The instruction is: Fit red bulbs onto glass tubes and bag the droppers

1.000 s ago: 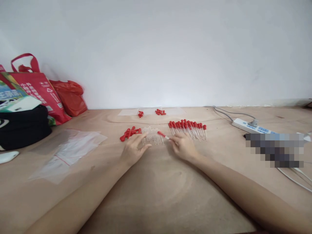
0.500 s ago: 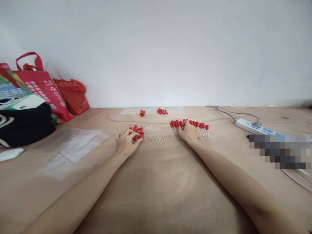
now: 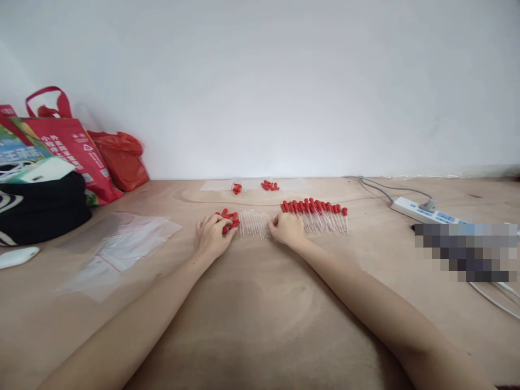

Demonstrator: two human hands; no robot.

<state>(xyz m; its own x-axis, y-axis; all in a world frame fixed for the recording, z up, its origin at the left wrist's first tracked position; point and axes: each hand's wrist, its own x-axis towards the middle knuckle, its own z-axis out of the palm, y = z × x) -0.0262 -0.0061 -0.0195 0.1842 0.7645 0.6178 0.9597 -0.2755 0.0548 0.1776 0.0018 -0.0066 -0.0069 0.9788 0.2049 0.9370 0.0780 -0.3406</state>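
My left hand (image 3: pixel 212 234) rests over the left side of a small pile of red rubber dropper bulbs (image 3: pixel 234 216), its thumb and fingers curled in around a bulb. Right beside that pile lies a row of thin clear dropper tubes (image 3: pixel 252 223). At the right end of this row my right hand (image 3: pixel 286 228) has its thumb and fingertips pinched on a tube, which the hand partly hides. Farther right, several droppers (image 3: pixel 325 216), red bulbs fitted on clear tubes, lie side by side with bulbs pointing to the wall.
Near the wall, more red bulbs (image 3: pixel 270 186) lie on clear plastic bags (image 3: pixel 215 185). Flat plastic bags (image 3: pixel 130 244) lie at left, by a black bag (image 3: pixel 44 208), a white object (image 3: pixel 18 257) and a red shopping bag (image 3: pixel 77 146). A power strip (image 3: pixel 422 210) with cables is at right.
My right hand has moved left from the row of assembled droppers to the loose clear tubes, uncovering the middle of that row. My left hand has barely shifted at the bulb pile.
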